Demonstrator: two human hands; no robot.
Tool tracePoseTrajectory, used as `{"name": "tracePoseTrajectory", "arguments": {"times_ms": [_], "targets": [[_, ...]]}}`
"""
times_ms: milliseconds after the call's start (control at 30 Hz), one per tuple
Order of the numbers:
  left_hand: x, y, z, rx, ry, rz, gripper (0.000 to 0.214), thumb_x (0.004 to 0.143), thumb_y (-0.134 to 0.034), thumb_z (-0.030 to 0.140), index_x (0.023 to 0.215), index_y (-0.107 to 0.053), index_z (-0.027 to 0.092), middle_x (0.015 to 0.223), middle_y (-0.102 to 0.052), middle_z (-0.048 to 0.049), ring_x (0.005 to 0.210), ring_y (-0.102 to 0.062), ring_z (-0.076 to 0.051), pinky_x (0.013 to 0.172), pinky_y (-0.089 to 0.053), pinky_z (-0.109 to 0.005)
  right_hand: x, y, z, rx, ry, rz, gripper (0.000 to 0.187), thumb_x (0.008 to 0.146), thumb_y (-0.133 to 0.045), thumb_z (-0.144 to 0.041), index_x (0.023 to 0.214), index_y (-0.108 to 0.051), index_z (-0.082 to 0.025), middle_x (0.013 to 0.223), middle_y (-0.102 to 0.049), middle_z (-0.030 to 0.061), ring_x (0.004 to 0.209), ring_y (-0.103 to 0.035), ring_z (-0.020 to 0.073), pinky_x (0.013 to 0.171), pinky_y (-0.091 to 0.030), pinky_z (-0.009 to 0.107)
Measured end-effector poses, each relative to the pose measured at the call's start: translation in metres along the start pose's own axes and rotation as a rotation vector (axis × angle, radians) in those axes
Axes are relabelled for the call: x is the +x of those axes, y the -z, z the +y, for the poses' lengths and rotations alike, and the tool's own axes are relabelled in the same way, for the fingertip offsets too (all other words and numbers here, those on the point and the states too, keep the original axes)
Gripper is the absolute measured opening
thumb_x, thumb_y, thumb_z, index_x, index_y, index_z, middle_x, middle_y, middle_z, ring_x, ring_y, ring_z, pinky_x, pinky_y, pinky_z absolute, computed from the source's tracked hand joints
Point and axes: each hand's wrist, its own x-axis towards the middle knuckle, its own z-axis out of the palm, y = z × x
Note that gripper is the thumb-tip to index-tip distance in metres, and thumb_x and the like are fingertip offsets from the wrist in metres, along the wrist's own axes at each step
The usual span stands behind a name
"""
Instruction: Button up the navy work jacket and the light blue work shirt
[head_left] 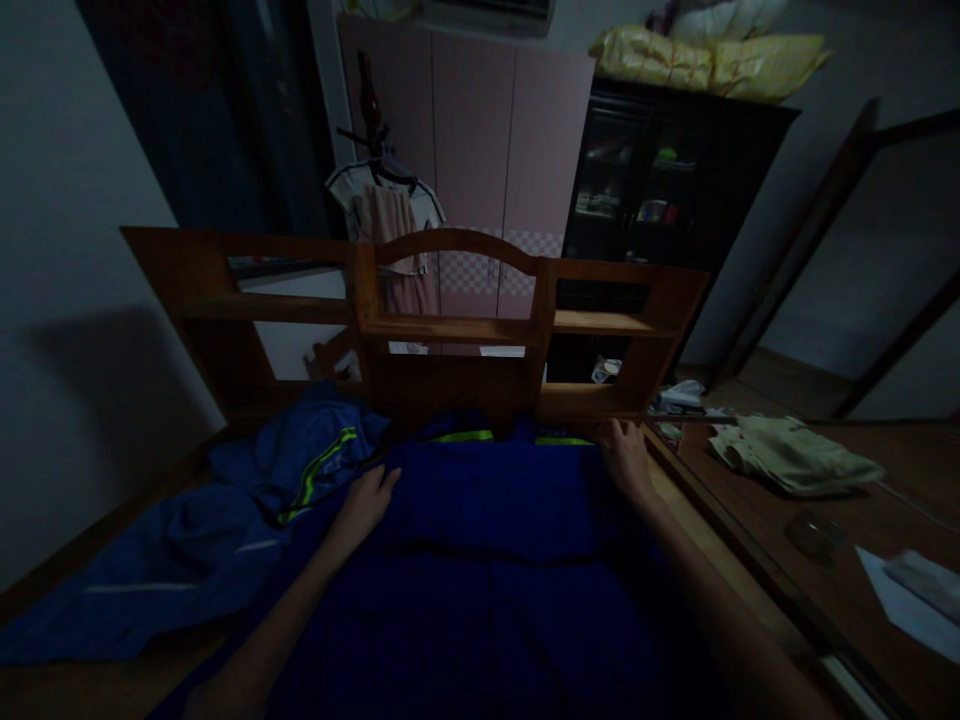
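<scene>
Pretty dim room, so take the darkest bits with a pinch of salt. Biggest stuff first: a pink wardrobe (472,130) takes up the back, with a black glass-fronted cabinet (690,180) to its right. In front of those, a wooden shelf unit (450,328) runs across the far end, so that's the hard edge up there. The dark blue garment (487,505) is spread flat right up near it, and its near end runs out of the bottom of the view, so I can't see that edge. Left side's cramped: a lighter blue garment (247,500) is heaped right against it. Right side's roomier, with a pale strip of surface (709,515) showing between the spread cloth and the ledge of a brown tabletop (757,520). That top has its own clutter: a folded pale green cloth (795,452), some white paper (892,595) and a small glass dish (816,533), all well apart from the hands.

The left hand (367,500) is at the dark garment's left side, thumb apart from the fingers; can't tell if it's gripping any fabric. The right hand (626,462) is at the far right corner, fingers curled, but whether cloth's pinched in there I can't tell. Smallest bits: yellow-green stripes (465,436) along the far edge, between the hands.
</scene>
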Motion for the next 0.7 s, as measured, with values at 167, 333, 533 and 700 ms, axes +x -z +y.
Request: {"name": "tracePoseTrajectory", "arguments": {"times_ms": [167,333,533,700], "targets": [[0.007,-0.016,-0.024,0.062,0.008,0.033,0.040,0.083,-0.043,0.053,0.081,-0.060,0.016,0.095,-0.067,-0.0144,0.099,-0.061,-0.029,0.085,-0.044,-0.034,-0.069,-0.019,-0.030,-0.010,0.145,-0.130,0.061,0.093,-0.037,-0.052,0.144,-0.031,-0.018,0.148,-0.030,0.0121,0.135,-0.028,0.0268,0.109,-0.027,0.042],[0.009,-0.023,-0.040,0.098,0.016,-0.001,0.064,0.084,-0.041,0.061,0.112,-0.061,0.006,0.125,-0.058,-0.0201,0.121,-0.051,-0.030,0.101,-0.037,-0.034,-0.092,-0.039,-0.001,-0.081,0.027,-0.306,0.074,0.089,-0.029,-0.068,0.148,-0.022,-0.025,0.153,-0.022,0.0057,0.141,-0.017,0.0265,0.113,-0.019,0.048],[0.007,-0.020,-0.031,0.102,-0.020,0.025,0.059,0.087,-0.042,0.052,0.125,-0.055,0.008,0.129,-0.056,-0.0163,0.121,-0.051,-0.028,0.101,-0.039,-0.035,-0.081,-0.044,0.012,-0.107,0.005,-0.339,0.077,0.087,-0.028,-0.071,0.149,-0.019,-0.027,0.154,-0.018,0.0050,0.142,-0.013,0.0269,0.113,-0.017,0.048],[-0.030,0.007,0.006,0.258,-0.050,0.097,0.056,0.092,-0.037,0.045,0.142,-0.034,0.021,0.107,-0.067,-0.0098,0.090,-0.066,-0.024,0.084,-0.049,-0.037,-0.083,-0.047,0.012,-0.108,0.001,-0.326,0.077,0.086,-0.029,-0.071,0.148,-0.022,-0.026,0.153,-0.020,0.0062,0.141,-0.015,0.0284,0.112,-0.019,0.049]]}}
